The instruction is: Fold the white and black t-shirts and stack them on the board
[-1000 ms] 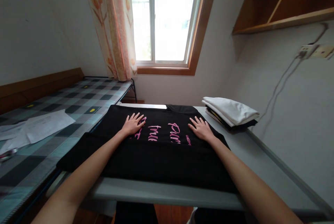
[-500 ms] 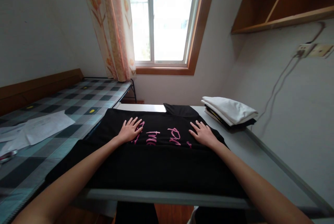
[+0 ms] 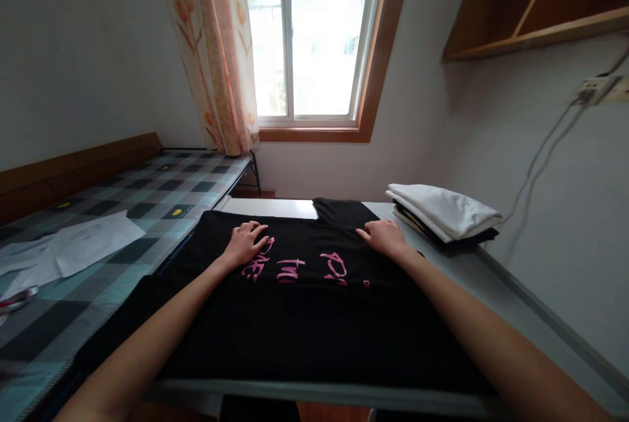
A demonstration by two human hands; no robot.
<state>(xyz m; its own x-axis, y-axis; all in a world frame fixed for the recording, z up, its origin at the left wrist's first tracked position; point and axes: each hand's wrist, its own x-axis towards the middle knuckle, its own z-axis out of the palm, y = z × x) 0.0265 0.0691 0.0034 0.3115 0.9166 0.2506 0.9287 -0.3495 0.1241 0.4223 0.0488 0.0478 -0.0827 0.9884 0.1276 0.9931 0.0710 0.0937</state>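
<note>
- While both arms reached forward over the grey flat table (image 3: 496, 307), the black cotton T-shirt with pink lettering (image 3: 304, 304) lay spread across it, its left part hanging off the table's left edge toward the bed.
- Left hand (image 3: 244, 243) rested palm down on the shirt just above the pink lettering, fingers curled and bunched on the fabric; whether they pinched cloth could not be told.
- Right hand (image 3: 384, 236) lay on the shirt's upper right part, fingers bent down onto the fabric, near a folded-over black flap by the far edge; grip unclear.
- Hands sat well apart, lettering between them.
- Stack of folded clothes, white on top, dark below (image 3: 445, 212), sat on the table right of the right hand, not touching it.
- Checked grey-teal bed cover (image 3: 147, 192) lay left, with white paper sheets (image 3: 83, 245) on it.
</note>
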